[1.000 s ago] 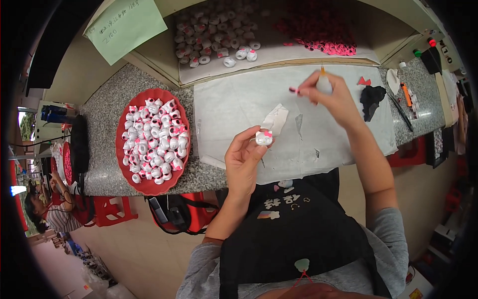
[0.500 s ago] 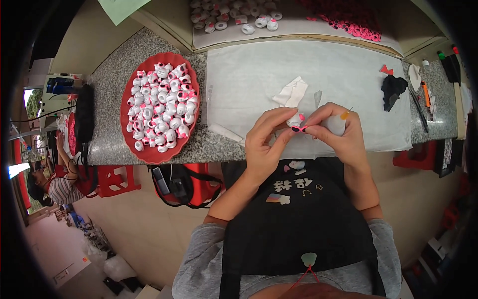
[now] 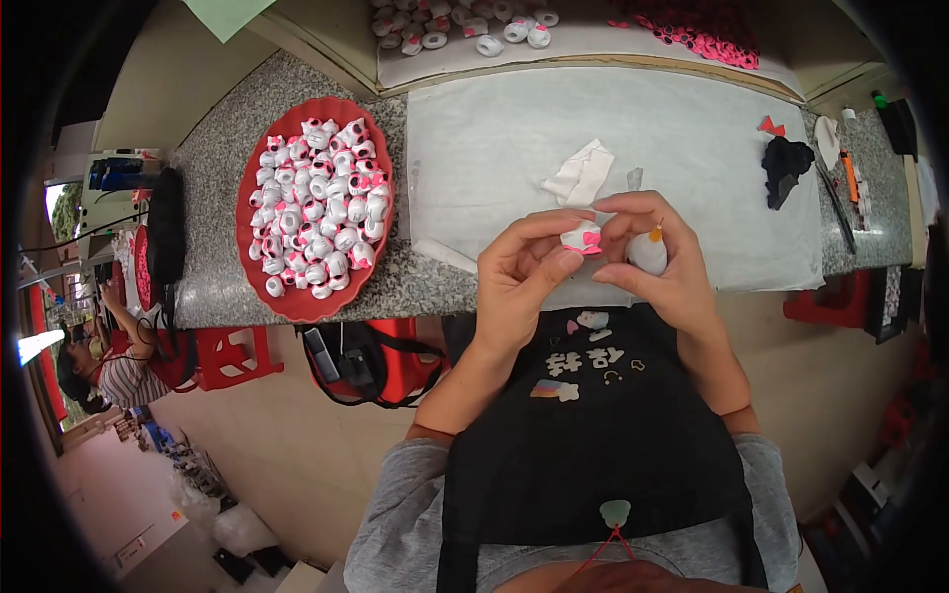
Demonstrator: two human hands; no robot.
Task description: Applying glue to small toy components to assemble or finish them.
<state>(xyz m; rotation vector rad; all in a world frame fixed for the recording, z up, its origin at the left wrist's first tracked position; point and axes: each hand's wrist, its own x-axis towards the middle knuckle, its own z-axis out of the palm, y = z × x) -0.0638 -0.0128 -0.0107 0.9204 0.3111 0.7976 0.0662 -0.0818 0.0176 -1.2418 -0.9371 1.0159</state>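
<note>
Between the thumb and fingers of my left hand (image 3: pixel 514 272) is a small white figurine head (image 3: pixel 575 237) with a bright pink piece on its side. My right hand (image 3: pixel 682 282) keeps a small translucent squeeze bottle (image 3: pixel 647 255) in its palm, its orange needle tip pointing up and away from me. The right thumb and forefinger are apart, close beside the figurine head. Both hands are over the near edge of a white paper sheet (image 3: pixel 474 128) on the counter. Beyond them lies a folded white tissue (image 3: pixel 581 175).
At left stands a red scalloped tray (image 3: pixel 244 232) heaped with white-and-pink figurine heads. A shelf (image 3: pixel 593 64) at the back holds more heads and small pink pieces (image 3: pixel 707 44). A black cloth (image 3: pixel 784 173), tweezers (image 3: pixel 835 215) and an orange pen (image 3: pixel 849 178) lie at right. Another person (image 3: pixel 124 366) sits far left.
My right thumb and forefinger have come away from the pink piece and spread apart. My left hand has turned the figurine head, so its pink part now faces right. The bottle stays in the right palm.
</note>
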